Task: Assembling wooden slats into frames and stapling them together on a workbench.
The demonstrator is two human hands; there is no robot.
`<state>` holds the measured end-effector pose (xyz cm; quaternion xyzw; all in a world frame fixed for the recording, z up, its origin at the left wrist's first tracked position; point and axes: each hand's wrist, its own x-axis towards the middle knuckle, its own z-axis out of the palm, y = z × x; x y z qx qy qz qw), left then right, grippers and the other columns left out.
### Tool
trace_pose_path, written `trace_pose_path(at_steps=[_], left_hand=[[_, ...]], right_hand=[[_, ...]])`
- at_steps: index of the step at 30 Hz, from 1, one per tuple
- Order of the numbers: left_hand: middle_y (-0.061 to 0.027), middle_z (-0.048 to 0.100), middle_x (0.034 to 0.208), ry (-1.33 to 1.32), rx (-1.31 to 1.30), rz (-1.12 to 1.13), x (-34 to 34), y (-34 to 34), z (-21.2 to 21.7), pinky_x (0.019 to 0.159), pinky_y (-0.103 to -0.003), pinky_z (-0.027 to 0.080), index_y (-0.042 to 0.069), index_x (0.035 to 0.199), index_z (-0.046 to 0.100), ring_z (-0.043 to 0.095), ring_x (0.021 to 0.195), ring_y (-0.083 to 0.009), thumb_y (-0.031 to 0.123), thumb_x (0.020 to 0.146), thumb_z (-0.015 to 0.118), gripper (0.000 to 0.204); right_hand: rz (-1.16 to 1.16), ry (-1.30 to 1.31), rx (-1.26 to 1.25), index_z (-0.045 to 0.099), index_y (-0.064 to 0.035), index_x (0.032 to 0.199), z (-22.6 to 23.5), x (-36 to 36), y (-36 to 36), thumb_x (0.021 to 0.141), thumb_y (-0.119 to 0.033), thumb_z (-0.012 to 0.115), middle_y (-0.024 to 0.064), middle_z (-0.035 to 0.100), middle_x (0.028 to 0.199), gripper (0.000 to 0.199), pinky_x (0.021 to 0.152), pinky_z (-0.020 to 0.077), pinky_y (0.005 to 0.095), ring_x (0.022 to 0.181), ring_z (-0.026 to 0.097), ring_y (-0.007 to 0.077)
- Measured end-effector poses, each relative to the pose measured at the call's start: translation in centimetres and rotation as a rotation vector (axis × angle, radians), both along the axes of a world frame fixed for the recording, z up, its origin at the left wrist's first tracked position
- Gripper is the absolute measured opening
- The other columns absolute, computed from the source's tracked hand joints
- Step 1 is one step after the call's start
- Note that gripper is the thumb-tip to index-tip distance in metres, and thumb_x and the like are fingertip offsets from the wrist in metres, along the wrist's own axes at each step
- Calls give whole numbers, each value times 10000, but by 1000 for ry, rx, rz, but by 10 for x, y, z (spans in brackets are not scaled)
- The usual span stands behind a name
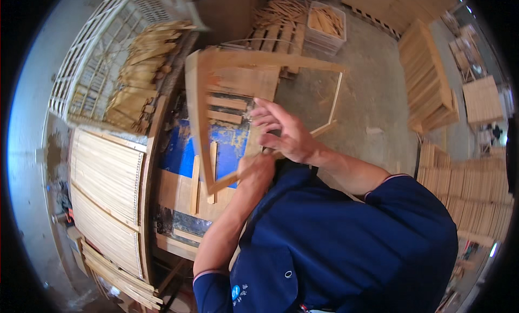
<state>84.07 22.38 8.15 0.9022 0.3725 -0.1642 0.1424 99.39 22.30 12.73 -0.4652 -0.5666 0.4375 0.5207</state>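
A light wooden rectangular frame (199, 113) is held up in front of me over the workbench, tilted. My left hand (257, 168) is closed round its near rail, close to my body. Just above that rail is my right hand (289, 134), with the index finger stretched out and the other fingers loosely bent and apart. A small dark patch shows between its thumb and fingers; I cannot tell whether it is a thing or shadow. Beneath the frame, loose wooden slats (195, 186) lie on the bench's worn blue surface (178, 151).
To the left, a white plastic crate (81, 91) holds wood pieces, beside rows of stacked slats (105, 178). A white bin (326, 37) of wood pieces stands on the floor beyond, near a pallet (267, 37). Stacked wood panels (427, 78) stand at right.
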Motion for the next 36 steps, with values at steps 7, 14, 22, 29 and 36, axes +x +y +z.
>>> trace_pose_path(at_steps=[7, 14, 22, 29, 36], left_hand=[[-151, 627, 1344, -96, 88, -416, 152, 11, -107, 1063, -433, 435, 103, 1278, 667, 569, 1292, -246, 246, 982, 542, 351], [-200, 669, 1205, -653, -621, -86, 114, 5, -113, 941, -463, 531, 49, 1263, 638, 648, 1106, -405, 186, 902, 687, 389], [-190, 714, 1127, -626, -509, 839, -35, -36, -132, 934, -389, 543, -17, 1220, 665, 699, 1063, -318, 73, 888, 725, 349], [-194, 718, 1154, -661, -500, 1429, -65, -114, -145, 982, -379, 534, -49, 1228, 650, 688, 1115, -267, 73, 924, 695, 331], [-188, 726, 1128, -545, -479, 1345, -42, -112, -146, 950, -401, 535, 2, 1212, 665, 705, 1067, -310, 185, 930, 699, 337]], right_hand=[[-388, 105, -350, 573, 20, 1128, -62, 79, 41, 913, -163, 732, 117, 707, 995, 324, 683, 604, 326, 859, 709, 196], [-370, 124, -747, 612, -14, 1213, -271, 222, 76, 951, -87, 690, 96, 692, 1083, 283, 775, 621, 360, 975, 694, 204], [-226, 139, -873, 398, 19, 1515, -395, 251, 187, 949, -134, 707, 163, 681, 1199, 663, 861, 621, 395, 1030, 708, 243], [-371, 294, -886, 564, -25, 1379, -407, 230, 231, 990, -197, 667, 77, 688, 1081, 438, 840, 621, 392, 945, 704, 216], [-265, 365, -869, 557, -40, 1358, -429, 266, 232, 1064, -164, 484, 78, 702, 1142, 328, 825, 602, 360, 925, 704, 197]])
